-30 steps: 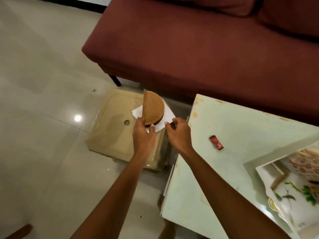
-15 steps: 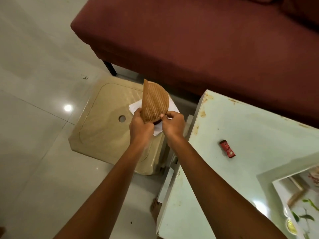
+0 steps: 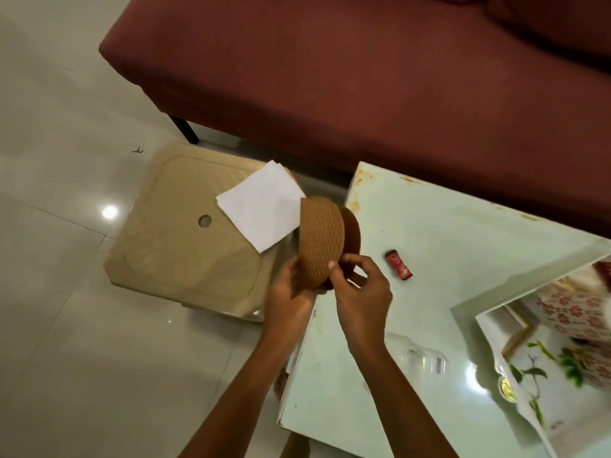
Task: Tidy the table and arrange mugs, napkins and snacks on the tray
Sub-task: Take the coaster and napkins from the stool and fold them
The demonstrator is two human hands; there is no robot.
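A brown woven napkin holder (image 3: 322,239) is held upright on edge above the corner of the pale table (image 3: 446,226), flat face to the left. The left hand (image 3: 291,292) is clasped on its lower edge; the right hand (image 3: 360,292) pinches its near rim. White napkins (image 3: 261,204) lie flat on the beige stool (image 3: 172,246), one corner pointing to the sofa (image 3: 363,77).

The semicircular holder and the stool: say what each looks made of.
Holder: looks like moulded plastic, matte tan, with a woven-basket texture pressed into its face; real wicker cannot be ruled out. Stool: looks like beige plastic with a slight sheen, going by its smooth one-piece top, moulded border and round centre hole.
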